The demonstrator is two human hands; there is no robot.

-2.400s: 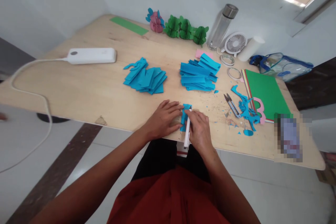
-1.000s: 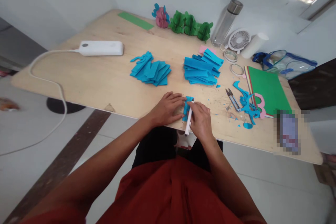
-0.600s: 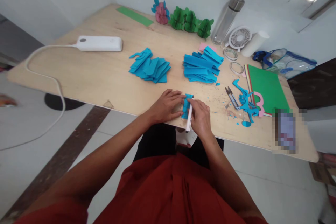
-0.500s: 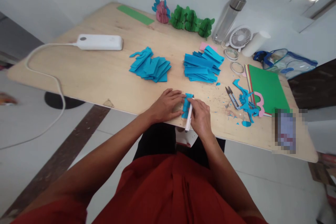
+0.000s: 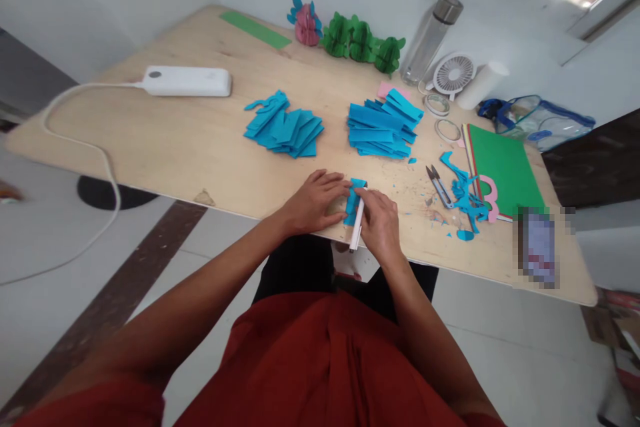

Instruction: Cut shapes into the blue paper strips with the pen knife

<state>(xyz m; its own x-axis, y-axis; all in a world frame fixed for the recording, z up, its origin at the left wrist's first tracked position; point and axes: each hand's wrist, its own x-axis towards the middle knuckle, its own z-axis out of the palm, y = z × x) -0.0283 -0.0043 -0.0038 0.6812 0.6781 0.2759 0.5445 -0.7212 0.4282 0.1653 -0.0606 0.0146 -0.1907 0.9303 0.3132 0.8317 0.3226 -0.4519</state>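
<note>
Left hand (image 5: 315,203) lay flat, fingers spread and extended, pressing down on a small blue paper piece (image 5: 353,197) at the near edge of the wooden table (image 5: 165,147). It gripped nothing; the fingertips only held the piece against the tabletop. Right hand (image 5: 380,223) was curled closed around a white pen (image 5: 357,220), with the tip at the far end of the paper piece and the barrel running back toward the body, over the table edge. Whether the tip actually touched the paper could not be told from this view.

Further in, two heaps of blue paper: a fanned pile of cut shapes (image 5: 283,131) to the left and a stack of strips (image 5: 384,130) to the right, well apart from the hands. Right of the hands lay small snips (image 5: 437,181), beside blue offcuts (image 5: 467,197) and a pink cutout (image 5: 489,195) resting on the near edge of a green sheet (image 5: 503,170).

Along the far edge: a pink-and-blue paper ornament (image 5: 304,21), green paper ornaments (image 5: 361,45), a clear bottle (image 5: 427,40), and a small white fan (image 5: 453,73). A white power strip (image 5: 186,81) sat far left.
</note>
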